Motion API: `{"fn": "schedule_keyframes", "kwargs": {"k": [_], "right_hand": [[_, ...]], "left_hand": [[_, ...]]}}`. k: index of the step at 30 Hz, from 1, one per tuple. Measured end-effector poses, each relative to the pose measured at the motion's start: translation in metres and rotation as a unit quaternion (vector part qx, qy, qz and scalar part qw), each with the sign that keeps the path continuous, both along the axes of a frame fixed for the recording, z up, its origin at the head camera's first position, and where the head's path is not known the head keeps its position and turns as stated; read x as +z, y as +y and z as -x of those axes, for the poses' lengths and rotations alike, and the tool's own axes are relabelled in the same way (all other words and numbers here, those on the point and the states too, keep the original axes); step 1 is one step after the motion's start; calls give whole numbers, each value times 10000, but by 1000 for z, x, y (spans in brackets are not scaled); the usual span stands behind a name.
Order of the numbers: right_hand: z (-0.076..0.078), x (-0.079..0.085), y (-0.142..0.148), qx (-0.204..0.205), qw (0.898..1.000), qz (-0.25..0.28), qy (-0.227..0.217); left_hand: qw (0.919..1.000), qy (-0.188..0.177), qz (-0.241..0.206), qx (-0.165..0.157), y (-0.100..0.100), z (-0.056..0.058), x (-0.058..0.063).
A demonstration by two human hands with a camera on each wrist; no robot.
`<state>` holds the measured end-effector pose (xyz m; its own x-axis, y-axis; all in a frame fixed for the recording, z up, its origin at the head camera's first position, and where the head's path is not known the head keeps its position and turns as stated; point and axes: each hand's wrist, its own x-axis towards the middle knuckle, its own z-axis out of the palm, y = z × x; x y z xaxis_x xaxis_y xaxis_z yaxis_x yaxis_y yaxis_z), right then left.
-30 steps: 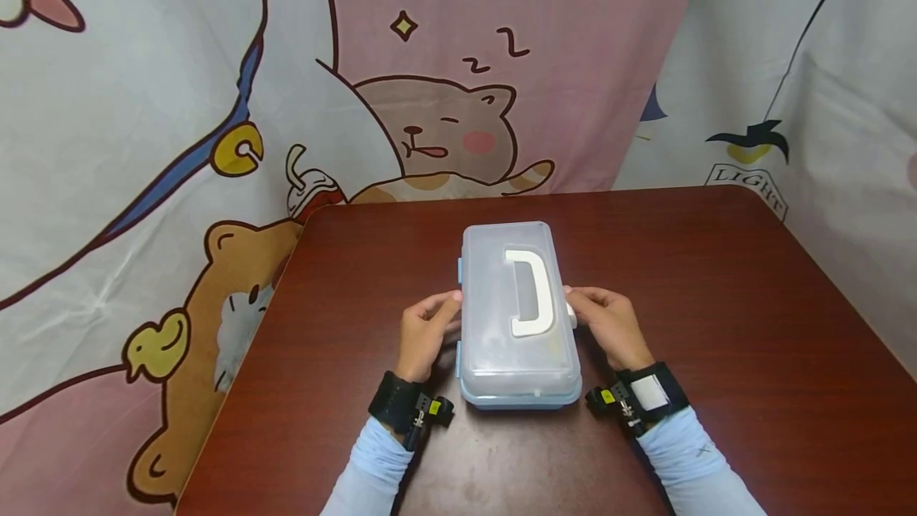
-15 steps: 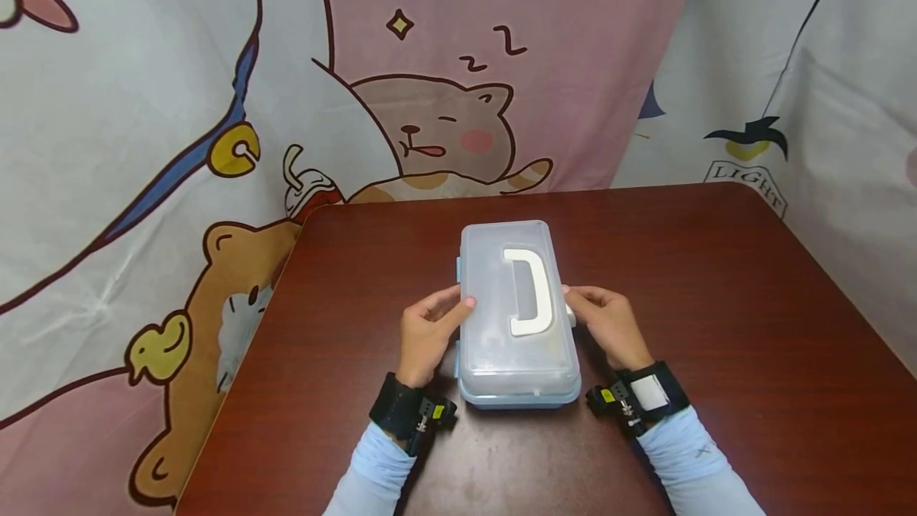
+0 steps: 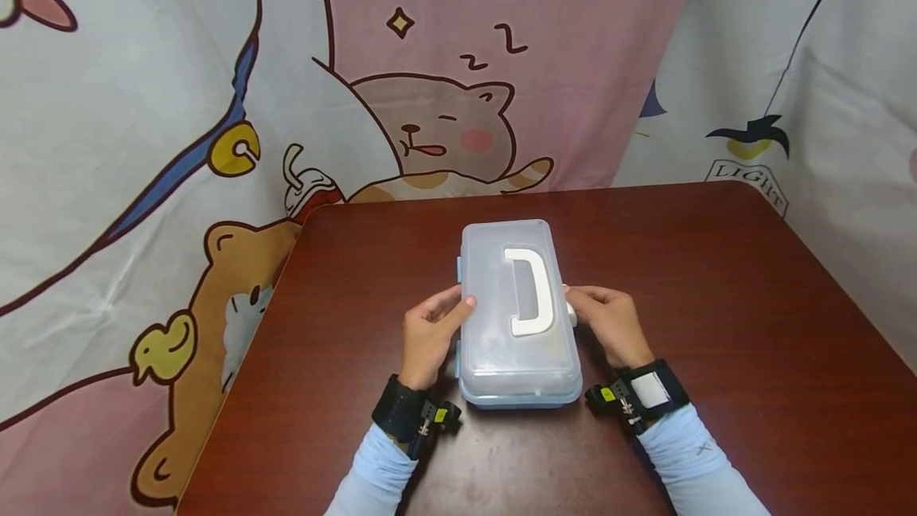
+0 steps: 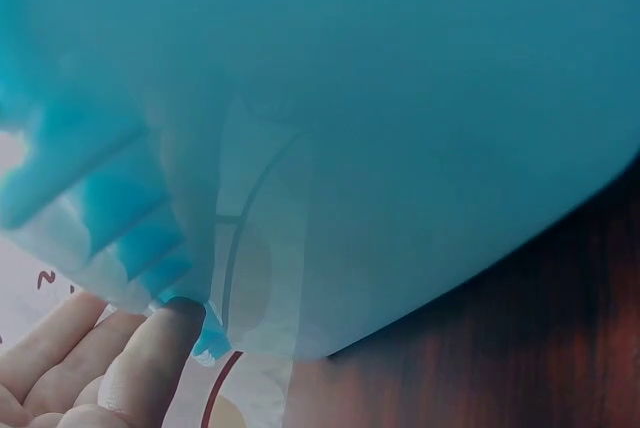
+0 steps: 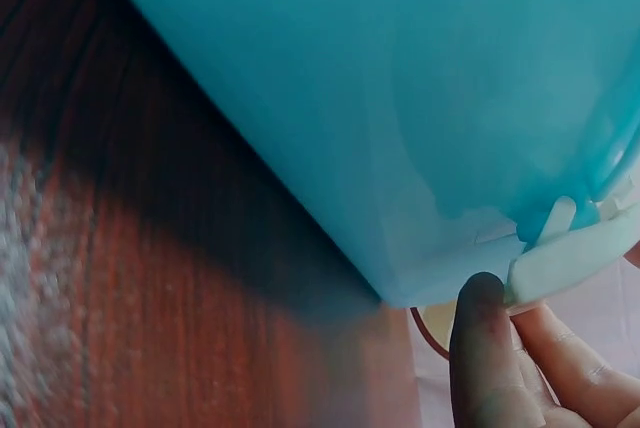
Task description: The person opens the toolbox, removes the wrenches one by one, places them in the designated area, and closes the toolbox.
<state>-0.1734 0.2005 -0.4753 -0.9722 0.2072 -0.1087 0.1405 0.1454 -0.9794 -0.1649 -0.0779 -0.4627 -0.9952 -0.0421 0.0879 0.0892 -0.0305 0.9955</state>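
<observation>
A storage box [image 3: 494, 357] with a frosted clear lid and light blue base stands closed on the table, its white carry handle [image 3: 546, 293] lying flat on top. My left hand [image 3: 427, 337] holds the box's left side, thumb over the lid's edge and fingers against the side; the left wrist view shows fingers [image 4: 150, 368] beside the blue hinge part [image 4: 211, 336]. On the right side, my right hand [image 3: 611, 326] holds the white latch [image 5: 570, 260] between thumb and fingers. Part of the latch is hidden by that hand in the head view.
The brown wooden table [image 3: 716, 301] extends on every side of the box. Behind it hangs a cartoon-printed cloth [image 3: 595, 62]. Black bands with small cameras are strapped to both wrists.
My left thumb has moved from the box's side up onto the lid's left edge. The right hand stays at the latch, and the box has not visibly moved on the table.
</observation>
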Motion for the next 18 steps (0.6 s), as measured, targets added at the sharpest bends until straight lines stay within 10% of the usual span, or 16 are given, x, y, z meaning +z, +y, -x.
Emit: {"fn": "schedule_keyframes", "kwargs": {"k": [18], "right_hand": [[-2,11,4,-80,9999,78,-79]], "left_hand": [[10000,22,-52,14,0,1,-2]]}}
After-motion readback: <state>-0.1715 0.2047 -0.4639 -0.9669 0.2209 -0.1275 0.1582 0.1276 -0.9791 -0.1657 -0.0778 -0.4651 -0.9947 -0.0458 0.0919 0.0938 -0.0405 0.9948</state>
